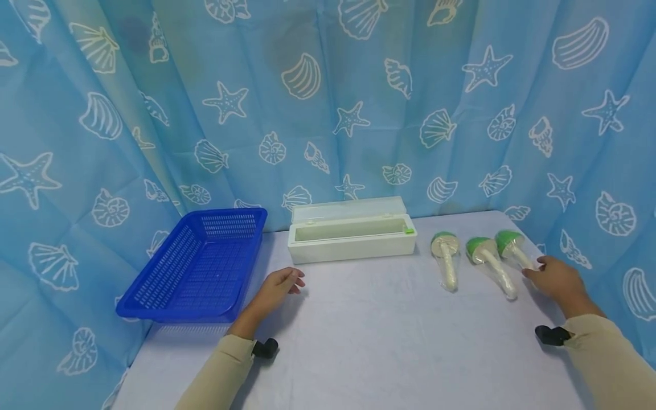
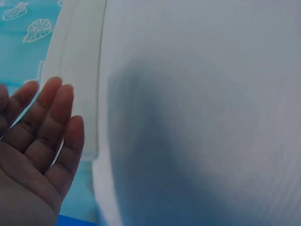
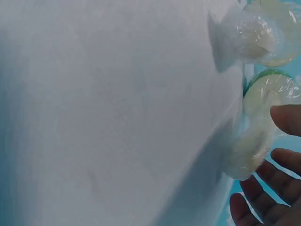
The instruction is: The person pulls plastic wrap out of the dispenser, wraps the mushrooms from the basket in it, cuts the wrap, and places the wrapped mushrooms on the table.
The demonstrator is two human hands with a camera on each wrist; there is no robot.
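Three toy mushrooms with green caps and pale stems, wrapped in clear film, lie at the right of the table: a left one [image 1: 447,262], a middle one [image 1: 493,265] and a right one [image 1: 514,247]. My right hand [image 1: 558,281] is at the stem end of the right mushroom. In the right wrist view its thumb [image 3: 288,120] and spread fingers [image 3: 270,193] stand about a wrapped mushroom [image 3: 251,146] without closing on it. My left hand [image 1: 277,287] holds nothing, its fingers loosely bent, in front of the long white box [image 1: 353,248].
The white box has its lid [image 1: 348,209] raised at the back and a green tab [image 1: 409,231] at its right end. Left of it stands a blue plastic basket [image 1: 176,314]. A white cloth [image 1: 379,336] covers the table, and a blue shell-print curtain [image 1: 359,80] hangs behind.
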